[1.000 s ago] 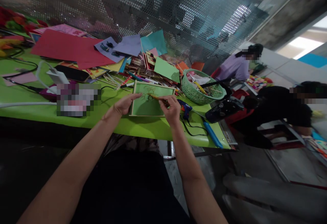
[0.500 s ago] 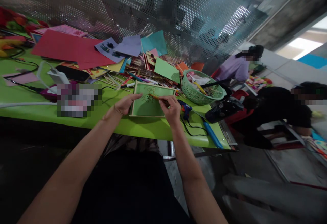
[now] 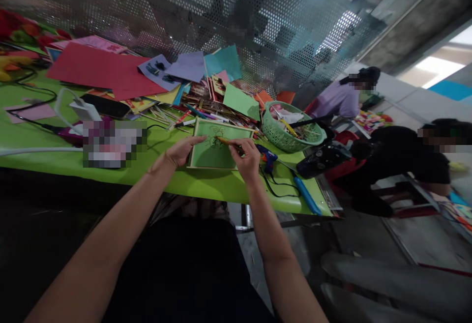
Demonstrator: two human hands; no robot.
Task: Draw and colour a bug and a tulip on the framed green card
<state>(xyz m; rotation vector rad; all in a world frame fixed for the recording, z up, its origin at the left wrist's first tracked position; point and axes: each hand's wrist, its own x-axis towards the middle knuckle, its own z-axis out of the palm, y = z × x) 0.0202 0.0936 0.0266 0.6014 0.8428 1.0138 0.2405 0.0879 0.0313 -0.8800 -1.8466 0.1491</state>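
Note:
A green picture in a pale wooden frame point(image 3: 212, 155) lies on the table before me, with dark line drawing on its upper half. My left hand point(image 3: 180, 151) grips its left edge, thumb reaching over the rim and the other fingers mostly hidden. In a pinch, my right hand point(image 3: 247, 157) holds a slim orange-brown pen-like tool point(image 3: 223, 140); its exact kind is too small to tell. The tool's tip meets the drawing near the middle. Right of that hand lies a blue glue gun point(image 3: 268, 156) with a black cord.
Behind the frame are piled sticks, pens and coloured paper point(image 3: 88, 65). A green basket point(image 3: 287, 138) stands to the right, near a blue-handled tool point(image 3: 308, 195) by the table edge. A white charger point(image 3: 85, 110) and cables lie left. Two people sit at the right.
The right hand and its tool have shifted very slightly over the drawing. My left hand stays on the frame's edge.

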